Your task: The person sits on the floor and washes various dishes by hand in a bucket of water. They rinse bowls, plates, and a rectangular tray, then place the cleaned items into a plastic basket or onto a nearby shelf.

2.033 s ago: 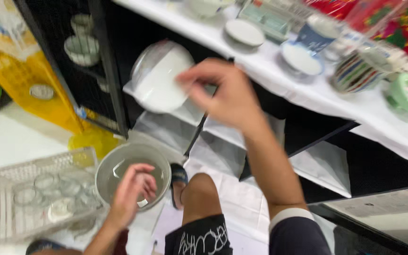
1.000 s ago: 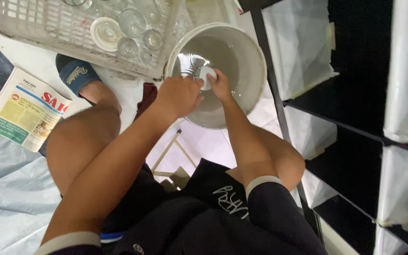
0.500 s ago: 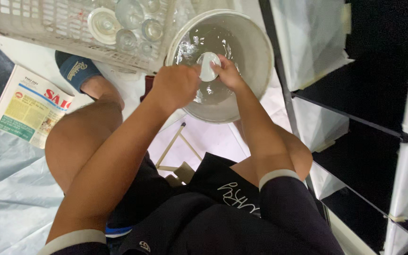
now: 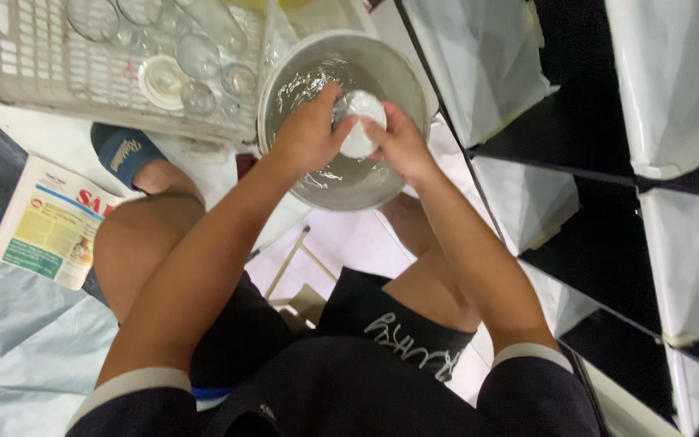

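Over the person's lap, between 2 bare knees, a small wooden stool frame (image 4: pixel 297 271) is showing on the pale floor. Just beyond it, both hands are meeting over a round metal basin (image 4: pixel 402 81) that is holding soapy water. The left hand (image 4: pixel 309 133) is cupping a small white dish (image 4: pixel 360 121) from one side, and the right hand (image 4: pixel 402 144) is closing on it from the other, so the 2 hands are clamped together on the same piece, held just above the water near the basin's middle.

Judging by the suds and the grip, the washing step is under way, with the dish being rubbed or turned between the fingers. A following move would be calling for a firm hold, since the wet glaze is likely slippery, and for lifting clear of the basin's rim.

Room is lying mostly to the left: a white slatted crate (image 4: pixel 34 65) of clear glasses (image 4: pixel 196 53) is sitting touching the basin's far-left edge. A folded newspaper (image 4: pixel 46 222) is lying further left beside a dark slipper (image 4: pixel 123 152). To the right, black shelving (image 4: pixel 584 142) with wrapped white bundles (image 4: pixel 487 65) is crowding close, leaving little swing room for the elbow.
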